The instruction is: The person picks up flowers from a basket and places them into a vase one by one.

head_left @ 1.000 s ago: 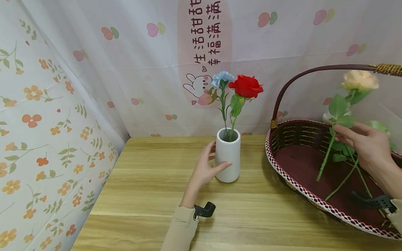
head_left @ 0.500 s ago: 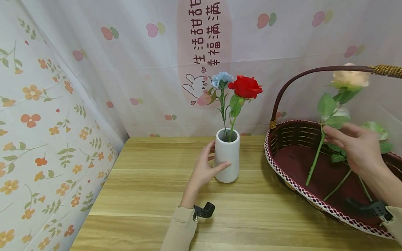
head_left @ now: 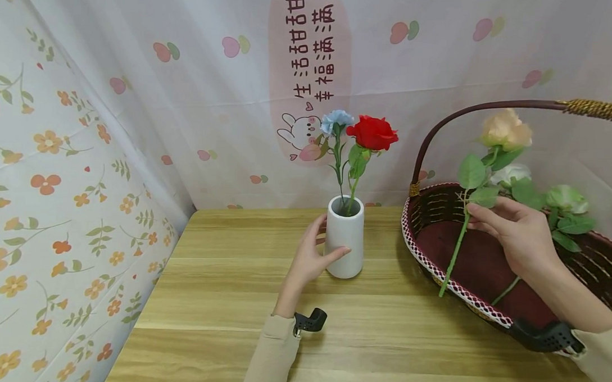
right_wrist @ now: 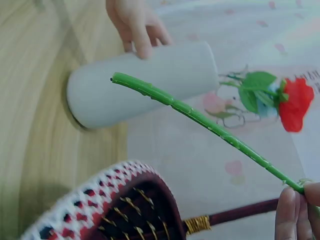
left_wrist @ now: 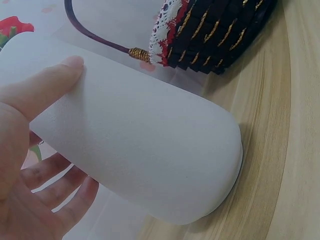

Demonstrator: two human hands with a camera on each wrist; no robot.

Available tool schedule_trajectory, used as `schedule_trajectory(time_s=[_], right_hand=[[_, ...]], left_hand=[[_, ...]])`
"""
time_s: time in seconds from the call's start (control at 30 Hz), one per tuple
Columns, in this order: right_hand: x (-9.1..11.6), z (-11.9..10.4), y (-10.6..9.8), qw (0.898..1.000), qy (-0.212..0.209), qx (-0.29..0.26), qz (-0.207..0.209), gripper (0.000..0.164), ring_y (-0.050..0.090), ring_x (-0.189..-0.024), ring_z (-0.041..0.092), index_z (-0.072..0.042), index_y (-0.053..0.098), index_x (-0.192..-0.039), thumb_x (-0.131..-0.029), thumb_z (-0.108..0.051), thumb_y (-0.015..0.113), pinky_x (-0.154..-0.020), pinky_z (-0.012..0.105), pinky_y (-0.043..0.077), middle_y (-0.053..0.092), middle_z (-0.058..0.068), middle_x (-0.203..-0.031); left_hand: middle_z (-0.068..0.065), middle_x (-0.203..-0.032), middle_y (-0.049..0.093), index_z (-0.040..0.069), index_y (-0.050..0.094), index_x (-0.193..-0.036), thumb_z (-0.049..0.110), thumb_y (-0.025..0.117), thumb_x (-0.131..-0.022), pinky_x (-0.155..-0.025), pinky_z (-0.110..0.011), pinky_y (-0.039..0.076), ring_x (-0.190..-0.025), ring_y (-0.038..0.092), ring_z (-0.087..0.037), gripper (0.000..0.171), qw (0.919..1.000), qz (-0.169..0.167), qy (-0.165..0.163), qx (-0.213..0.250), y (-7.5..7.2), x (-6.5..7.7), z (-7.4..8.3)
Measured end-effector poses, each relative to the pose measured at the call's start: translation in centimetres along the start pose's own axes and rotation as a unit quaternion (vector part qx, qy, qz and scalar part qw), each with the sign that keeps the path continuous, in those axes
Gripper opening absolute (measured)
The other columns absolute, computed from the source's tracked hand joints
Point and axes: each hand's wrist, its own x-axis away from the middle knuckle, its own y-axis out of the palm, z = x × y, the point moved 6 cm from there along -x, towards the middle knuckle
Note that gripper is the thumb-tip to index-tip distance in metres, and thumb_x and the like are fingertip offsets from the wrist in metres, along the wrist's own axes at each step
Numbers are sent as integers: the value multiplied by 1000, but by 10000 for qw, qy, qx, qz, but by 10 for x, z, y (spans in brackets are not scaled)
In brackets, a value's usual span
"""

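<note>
A white vase point(head_left: 345, 240) stands upright on the table, holding a red rose point(head_left: 372, 133) and a light blue carnation point(head_left: 337, 122). My left hand point(head_left: 310, 252) holds its left side, the thumb across the front and the fingers round the back; the left wrist view shows the thumb lying flat on the vase wall. Between thumb and fingers, my right hand point(head_left: 522, 237) pinches a peach rose point(head_left: 506, 130) by its green stem, just below the leaves. The stem's lower end slants down left over the basket's near rim; in the right wrist view the stem point(right_wrist: 200, 119) overlaps the vase.
A dark wicker basket point(head_left: 430, 271) with a white lace rim and a tall handle point(head_left: 460, 113) stands on the right. In it lie a white flower point(head_left: 510, 174) and a pale green one point(head_left: 566, 199). A printed curtain point(head_left: 222, 115) hangs behind the wooden table point(head_left: 214, 306).
My right hand has moved left with the peach rose, bringing its stem from over the basket's inside to its rim. My left hand has stayed at the vase.
</note>
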Motion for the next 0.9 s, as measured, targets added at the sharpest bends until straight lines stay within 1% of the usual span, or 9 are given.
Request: schedule_trajectory(time_s=[0.2, 0.27, 0.33, 0.43, 0.53, 0.63, 0.7, 0.87, 0.9], right_hand=[[6, 5, 13, 9983, 54, 567, -141, 14, 73, -68, 18, -6, 74, -99, -93, 5, 68, -76, 22, 59, 76, 4, -84], [7, 6, 17, 9975, 52, 695, -152, 10, 73, -68, 17, -6, 72, -96, -93, 4, 69, -76, 21, 59, 76, 3, -83], [7, 5, 20, 9962, 10, 854, -158, 8, 73, -68, 17, -5, 68, -91, -93, 2, 70, -76, 20, 58, 75, 2, -83], [7, 3, 27, 9948, -98, 988, -207, 14, 73, -69, 17, -4, 61, -83, -92, 1, 71, -76, 21, 58, 74, 2, -81], [7, 1, 33, 9931, -213, 1115, -296, 15, 73, -70, 17, -2, 61, -82, -93, 1, 71, -75, 22, 59, 74, 2, -82], [6, -1, 39, 9902, -310, 1313, -350, 9, 72, -71, 16, -1, 65, -87, -93, -1, 71, -74, 21, 59, 75, 2, -84], [5, -3, 43, 9894, -367, 1360, -343, 3, 72, -72, 16, -2, 69, -93, -93, -1, 72, -74, 21, 58, 75, 2, -85], [-1, -10, 55, 9899, -468, 1319, -219, 12, 71, -70, 17, -3, 73, -104, -92, -4, 73, -74, 22, 58, 75, 2, -85], [-3, -11, 57, 9899, -477, 1326, -179, 9, 71, -70, 17, -3, 72, -100, -92, -5, 74, -74, 22, 58, 75, 2, -84]], left_hand=[[-5, -142, 51, 17, 41, -152, 29, 86, -83, -103, -41, 50, -126, 51, -22, 83, 10000, 9, 12, 7, 0, 0, 0], [-5, -141, 51, 17, 41, -152, 29, 86, -83, -103, -41, 50, -126, 51, -21, 83, 10000, 8, 18, -1, 0, 0, 0], [-5, -141, 51, 17, 41, -152, 30, 86, -83, -103, -41, 50, -126, 51, -21, 83, 10000, 9, 17, -18, 0, 0, 0], [-5, -141, 51, 16, 41, -152, 30, 86, -83, -102, -41, 50, -126, 51, -22, 83, 10000, 23, 14, -33, 0, 0, 2], [-5, -141, 51, 16, 41, -151, 30, 86, -83, -102, -42, 50, -125, 51, -22, 83, 10000, 41, 2, -48, 0, 1, 3], [-5, -139, 52, 16, 42, -150, 30, 86, -82, -101, -43, 51, -124, 51, -22, 82, 10000, 68, 6, -55, 0, 1, 4], [-5, -138, 52, 16, 43, -150, 31, 87, -82, -100, -43, 51, -124, 51, -21, 82, 9999, 86, 3, -72, 0, 1, 4], [-5, -136, 53, 16, 44, -149, 32, 88, -80, -99, -45, 52, -121, 51, -20, 83, 9999, 143, -12, -92, 1, 1, 3], [-5, -135, 53, 16, 44, -149, 32, 88, -79, -98, -47, 52, -121, 51, -21, 84, 9998, 153, -15, -86, 1, 1, 3]])
